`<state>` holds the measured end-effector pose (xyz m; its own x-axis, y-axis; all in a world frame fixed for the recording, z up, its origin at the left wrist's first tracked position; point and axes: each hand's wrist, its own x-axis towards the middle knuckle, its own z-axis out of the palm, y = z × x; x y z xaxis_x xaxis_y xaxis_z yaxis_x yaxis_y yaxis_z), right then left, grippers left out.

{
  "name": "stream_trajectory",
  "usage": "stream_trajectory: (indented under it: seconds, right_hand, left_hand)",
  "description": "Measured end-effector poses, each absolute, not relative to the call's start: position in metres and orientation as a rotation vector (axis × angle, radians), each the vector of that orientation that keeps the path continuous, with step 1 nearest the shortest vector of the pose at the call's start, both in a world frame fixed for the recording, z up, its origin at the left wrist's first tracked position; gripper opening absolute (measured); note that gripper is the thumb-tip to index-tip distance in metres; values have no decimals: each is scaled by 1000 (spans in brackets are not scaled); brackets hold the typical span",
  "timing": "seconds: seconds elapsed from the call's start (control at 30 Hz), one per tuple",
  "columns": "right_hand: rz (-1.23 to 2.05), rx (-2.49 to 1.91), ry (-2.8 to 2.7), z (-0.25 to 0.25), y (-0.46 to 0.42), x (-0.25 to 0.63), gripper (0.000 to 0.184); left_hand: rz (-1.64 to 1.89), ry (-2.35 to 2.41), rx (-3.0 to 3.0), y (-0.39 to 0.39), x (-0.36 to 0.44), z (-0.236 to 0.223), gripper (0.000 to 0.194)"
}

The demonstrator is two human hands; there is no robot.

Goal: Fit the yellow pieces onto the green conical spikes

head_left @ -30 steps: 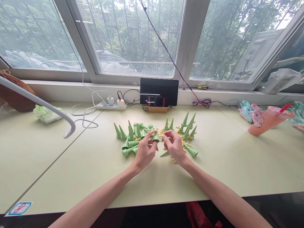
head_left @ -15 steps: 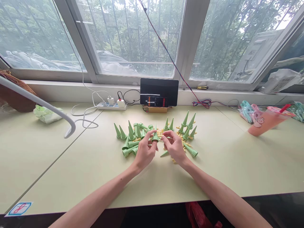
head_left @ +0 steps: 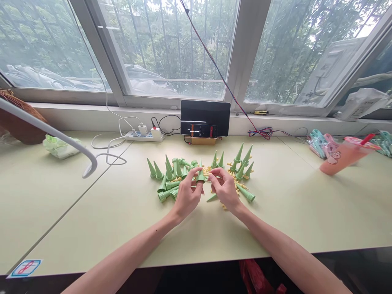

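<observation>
Between thumb and fingers, my left hand holds a green plastic cone spike, point up. My right hand pinches a small yellow plastic piece against the right side of that spike; whether it sits inside the spike I cannot tell. Left of my hands several green cone spikes stand or lie in a pile. On the right, more green spikes stand upright, some with yellow pieces at their sides. One spike lies on its side by my right hand. Loose yellow pieces are partly hidden behind my hands.
A tablet with a phone before it stands at the back. A power strip with cables lies left of it. At right are a tilted drink cup and bagged clips. A white curved bar crosses the left.
Almost nothing differs. Both hands keep their hold on the green spike and the yellow piece, with only a very slight shift at the fingers.
</observation>
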<state>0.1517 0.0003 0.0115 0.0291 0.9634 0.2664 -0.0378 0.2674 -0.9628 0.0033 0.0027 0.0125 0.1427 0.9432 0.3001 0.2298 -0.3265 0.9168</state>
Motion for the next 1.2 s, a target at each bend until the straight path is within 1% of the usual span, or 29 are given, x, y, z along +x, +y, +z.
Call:
stream_trajectory:
  seconds: [0.4, 0.7, 0.93, 1.2]
  right_hand:
    - [1028, -994, -1280, 9, 2, 152, 24]
    - [1018, -1009, -1306, 11, 1, 153, 27]
    - [1013, -1015, -1318, 10, 1, 153, 29]
    - [1045, -1033, -1308, 9, 2, 153, 39]
  left_hand:
    - [1233, 1119, 1698, 3, 3, 13, 34]
    - [1226, 1121, 1709, 2, 4, 15, 39]
    - [1240, 1108, 1720, 1, 5, 16, 40]
    - [1228, 1106, 1754, 0, 5, 16, 40]
